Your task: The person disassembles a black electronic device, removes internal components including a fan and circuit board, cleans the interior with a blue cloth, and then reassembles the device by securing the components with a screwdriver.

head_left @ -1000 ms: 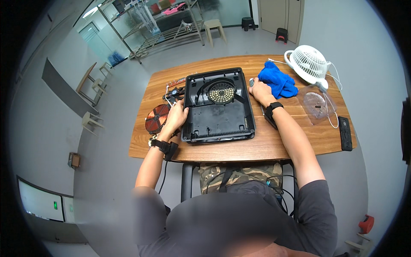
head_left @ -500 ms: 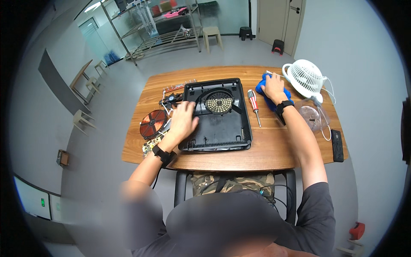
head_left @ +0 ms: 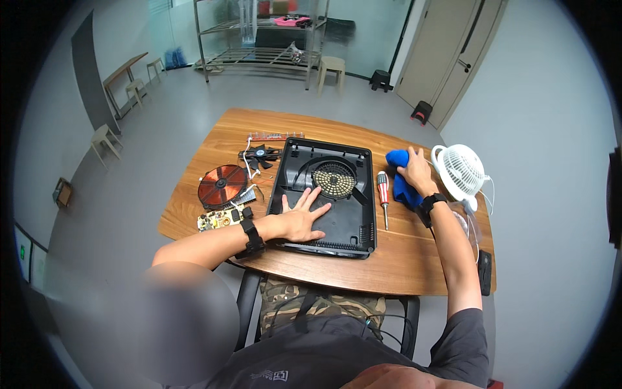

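Resting open-fingered across black housing: left hand; right hand grasping blue cloth; bare tabletop beside housing's near-right corner.

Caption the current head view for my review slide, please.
Left hand spread over a black casing, right hand on a blue cloth, a screwdriver lying between casing and cloth.

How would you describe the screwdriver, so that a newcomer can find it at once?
On the wooden table, find the big black casing under the left hand. Between it and the blue cloth at the right hand lies the screwdriver. Unlike both neighbours, it is slim, with a red-and-white handle and a metal shaft pointing toward the person.
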The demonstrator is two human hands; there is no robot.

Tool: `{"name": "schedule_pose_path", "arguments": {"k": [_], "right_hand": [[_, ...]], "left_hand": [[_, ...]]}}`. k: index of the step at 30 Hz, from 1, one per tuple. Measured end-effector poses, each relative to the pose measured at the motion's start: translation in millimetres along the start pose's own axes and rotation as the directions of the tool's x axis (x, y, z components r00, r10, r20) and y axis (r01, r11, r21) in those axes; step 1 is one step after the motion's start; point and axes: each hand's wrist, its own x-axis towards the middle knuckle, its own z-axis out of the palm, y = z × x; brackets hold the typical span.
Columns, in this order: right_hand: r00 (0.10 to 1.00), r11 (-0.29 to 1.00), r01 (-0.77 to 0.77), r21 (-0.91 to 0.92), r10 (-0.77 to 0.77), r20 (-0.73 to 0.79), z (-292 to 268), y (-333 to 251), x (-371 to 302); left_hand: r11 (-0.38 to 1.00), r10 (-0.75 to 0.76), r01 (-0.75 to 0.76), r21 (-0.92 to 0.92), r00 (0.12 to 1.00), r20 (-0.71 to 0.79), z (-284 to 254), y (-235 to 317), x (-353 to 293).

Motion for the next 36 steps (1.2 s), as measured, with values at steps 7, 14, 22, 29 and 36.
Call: {"name": "schedule_pose_path", "arguments": {"k": [7, 14, 22, 29, 36], "right_hand": [[0.908, 0.901, 0.418, 0.114, -0.416, -0.042, -36, -172, 45], [0.776, 0.802, 0.59, 0.091, -0.595, 0.21, 46, -285, 53], [0.637, 0.612, 0.741, 0.277, -0.771, 0.001, 93, -265, 55], [0.671, 0.653, 0.529, 0.542, -0.713, 0.203, 90, -255, 68], [0.707, 0.768, 0.517, 0.378, -0.632, 0.317, 77, -266, 53]], "left_hand": [[0.996, 0.017, -0.006, -0.084, 0.992, 0.124, 1, -11, 2], [0.997, 0.023, -0.011, -0.079, 0.988, 0.151, -2, -7, 6], [0.996, 0.046, -0.038, -0.084, 0.993, 0.106, 2, -9, 3], [0.998, 0.039, -0.031, -0.058, 0.99, 0.134, -4, -8, 3], [0.999, 0.022, -0.016, -0.043, 0.992, 0.122, -1, -4, 2]]}}
